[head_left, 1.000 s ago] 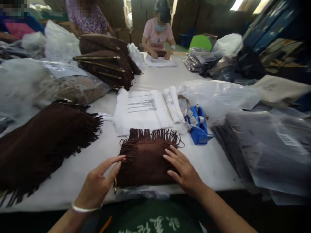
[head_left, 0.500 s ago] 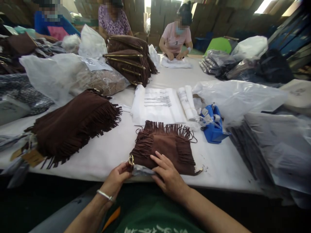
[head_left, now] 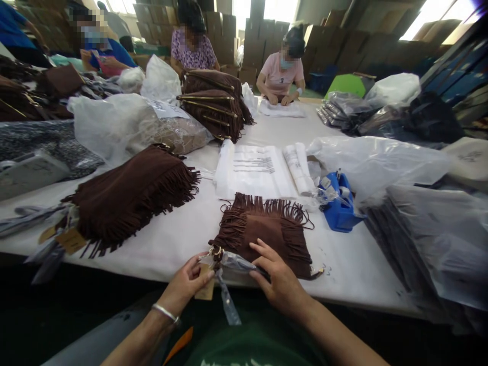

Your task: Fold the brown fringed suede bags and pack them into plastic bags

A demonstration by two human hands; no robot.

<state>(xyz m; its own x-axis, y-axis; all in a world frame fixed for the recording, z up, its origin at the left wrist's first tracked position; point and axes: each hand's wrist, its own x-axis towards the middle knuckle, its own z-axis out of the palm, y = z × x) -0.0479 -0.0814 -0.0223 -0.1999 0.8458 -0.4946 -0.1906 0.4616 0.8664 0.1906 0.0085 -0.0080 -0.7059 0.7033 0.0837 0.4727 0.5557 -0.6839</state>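
A brown fringed bag [head_left: 267, 234] lies flat at the table's near edge, its fringe pointing away from me. At its left corner my left hand [head_left: 186, 282] pinches a tan tag [head_left: 206, 284] beside the gold ring [head_left: 216, 251]. A plastic-wrapped strap [head_left: 238, 262] runs from the ring to my right hand [head_left: 280, 277]. The right thumb and fingers are closed around that strap, while other fingers rest on the bag. One wrapped end [head_left: 229, 300] hangs over the edge between my hands.
Left is a pile of brown fringed bags [head_left: 129, 193]. White printed plastic bags [head_left: 253, 168] lie beyond the work, with a blue tape dispenser [head_left: 339, 203] at right. Grey wrapped packages [head_left: 430, 239] fill the right side. People [head_left: 282, 71] sit across the table.
The view has tilted up slightly. The tan tag and a hanging wrapped end now show below the ring. My right hand has lifted part of the wrapped strap.
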